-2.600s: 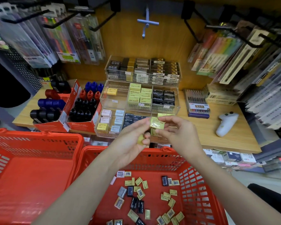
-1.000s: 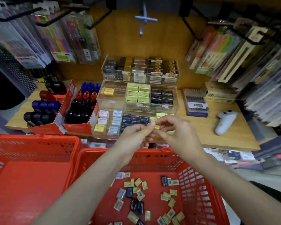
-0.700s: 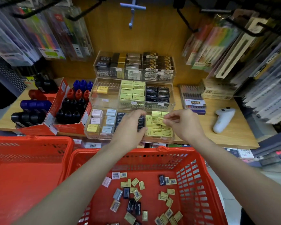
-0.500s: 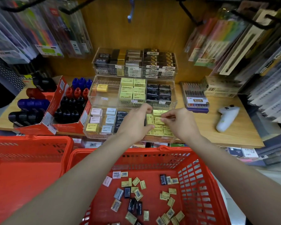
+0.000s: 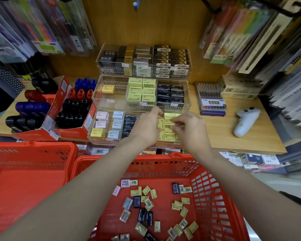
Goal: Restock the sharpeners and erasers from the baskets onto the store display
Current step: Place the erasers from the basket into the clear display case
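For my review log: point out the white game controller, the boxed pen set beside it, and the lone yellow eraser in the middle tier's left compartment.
white game controller (image 5: 245,122), head view, middle of its body.
boxed pen set (image 5: 210,96), head view, clear lid.
lone yellow eraser (image 5: 108,89), head view, top face.

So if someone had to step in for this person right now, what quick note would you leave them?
Left hand: fingers curled on a yellow eraser stood at the front tier of the clear display.
Right hand: fingertips pinching yellow erasers in that same compartment.
Done: yellow erasers already fill much of that compartment.
Left: many yellow, black and grey erasers lie loose in the right red basket. The left red basket shows nothing inside in this view.
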